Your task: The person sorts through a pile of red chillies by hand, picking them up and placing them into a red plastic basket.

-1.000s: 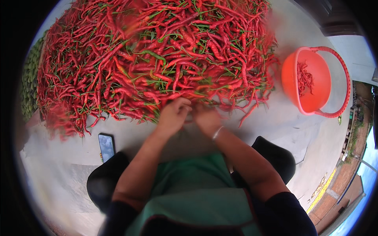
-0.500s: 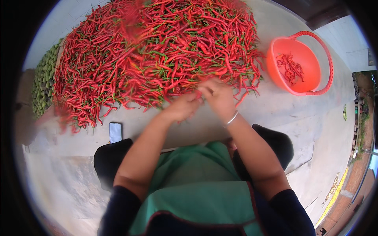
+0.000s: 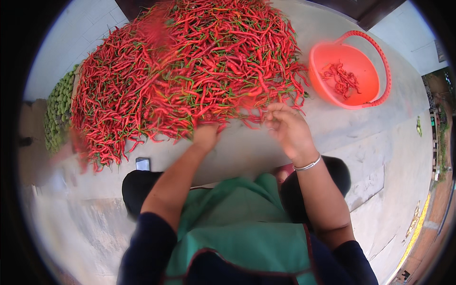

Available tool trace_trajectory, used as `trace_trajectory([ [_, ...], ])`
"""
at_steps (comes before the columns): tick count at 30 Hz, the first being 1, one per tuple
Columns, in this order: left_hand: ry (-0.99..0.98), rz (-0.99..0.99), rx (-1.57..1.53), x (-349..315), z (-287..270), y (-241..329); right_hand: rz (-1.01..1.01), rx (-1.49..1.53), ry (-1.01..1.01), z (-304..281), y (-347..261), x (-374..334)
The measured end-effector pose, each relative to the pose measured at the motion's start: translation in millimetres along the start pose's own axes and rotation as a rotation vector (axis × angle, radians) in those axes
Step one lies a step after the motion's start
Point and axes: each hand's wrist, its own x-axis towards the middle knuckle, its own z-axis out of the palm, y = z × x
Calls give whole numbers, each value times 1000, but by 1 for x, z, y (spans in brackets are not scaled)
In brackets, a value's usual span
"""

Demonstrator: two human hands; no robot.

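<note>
Reaches with the bare left hand into the near edge of a wide heap of long, thin red chillies with green stems on the pale grey concrete floor; cannot tell that grip's tightness or contents. Holds the bare right hand, with a shiny silver bangle at the wrist, near the heap's right front, with fingers loosely curled, partly open; cannot tell of any chilli between them. Has a round orange plastic basket right of the heap.

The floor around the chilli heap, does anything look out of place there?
Yes: a phone lies on the floor by the left knee, odd beside red chillies. A small green thing lies alone, far right.
</note>
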Motion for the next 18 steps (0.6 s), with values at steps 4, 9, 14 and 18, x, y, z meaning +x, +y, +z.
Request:
trace_trajectory([
  [4, 81, -102, -780, 6, -104, 45, -15, -265, 10, 28, -3, 16],
  [9, -10, -78, -1033, -22, -153, 65, -101, -592, -149, 77, 2, 34],
  [14, -92, -141, -1022, -32, -156, 60, -314, -757, -226, 68, 37, 58],
  [18, -251, -286, -1239, -37, -166, 50, -723, -1072, -241, 93, 33, 58],
])
